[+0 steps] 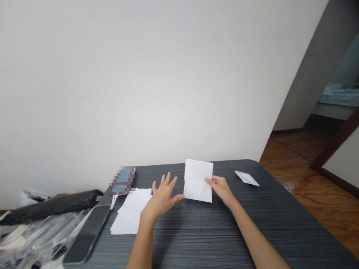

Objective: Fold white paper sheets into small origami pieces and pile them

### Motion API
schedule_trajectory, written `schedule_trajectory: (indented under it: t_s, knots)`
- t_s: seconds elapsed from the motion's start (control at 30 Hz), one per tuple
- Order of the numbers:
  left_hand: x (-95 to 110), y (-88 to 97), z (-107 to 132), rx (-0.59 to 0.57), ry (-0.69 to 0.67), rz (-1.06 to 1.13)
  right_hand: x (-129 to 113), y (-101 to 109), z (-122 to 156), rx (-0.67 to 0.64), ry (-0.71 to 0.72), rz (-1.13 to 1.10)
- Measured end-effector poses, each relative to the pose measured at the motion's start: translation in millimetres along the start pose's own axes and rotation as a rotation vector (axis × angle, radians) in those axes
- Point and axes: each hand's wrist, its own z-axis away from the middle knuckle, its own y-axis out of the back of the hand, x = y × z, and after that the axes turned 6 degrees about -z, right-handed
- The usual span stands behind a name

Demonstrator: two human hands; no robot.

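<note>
A white sheet of paper [197, 180] is held up over the dark table, pinched at its right edge by my right hand [219, 189], thumb in front and fingers behind. My left hand [163, 197] is open with the fingers spread, its thumb tip close to the paper's lower left corner; whether they touch I cannot tell. Left of that hand lies a loose stack of white paper sheets [131, 214], partly hidden by my wrist. Over to the right, a small folded white paper [247, 178] rests on the table.
The dark wood-grain table [204, 238] meets a white wall. On its left are a black smartphone [88, 235] and a blurred-out flat item [123, 180] with a white strip [114, 201] beside it. Plastic-wrapped things [46, 236] and a long black bundle [53, 207] lie beyond the left edge.
</note>
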Motion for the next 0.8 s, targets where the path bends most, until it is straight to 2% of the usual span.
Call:
schedule_trajectory:
  t_s: [0.1, 0.2, 0.27, 0.37, 0.5, 0.67, 0.8]
  knots:
    - [15, -15.0, -20, 0.096, 0.0, 0.075, 0, -1, -1, -0.009, 0.005, -0.023]
    - [11, -29.1, -43, 0.113, -0.14, 0.455, -3, -1, -1, 0.01, 0.014, -0.017]
    - [5, -35.0, -60, 0.118, -0.1, 0.689, -5, 0, -1, 0.03, 0.018, -0.014]
    - [0, -39.0, -77, 0.164, -0.095, 0.88, -8, 1, -1, 0.021, 0.017, -0.025]
    - [0, -40.6, -78, 0.167, -0.183, 1.017, -10, 1, -1, -0.018, 0.021, -0.046]
    - [-6, -43.3, -72, 0.189, -0.175, 1.123, -12, 4, 0, -0.064, 0.002, -0.07]
    - [-14, -45.7, -71, 0.081, -0.185, 1.159, -13, 6, 1, -0.097, 0.001, -0.047]
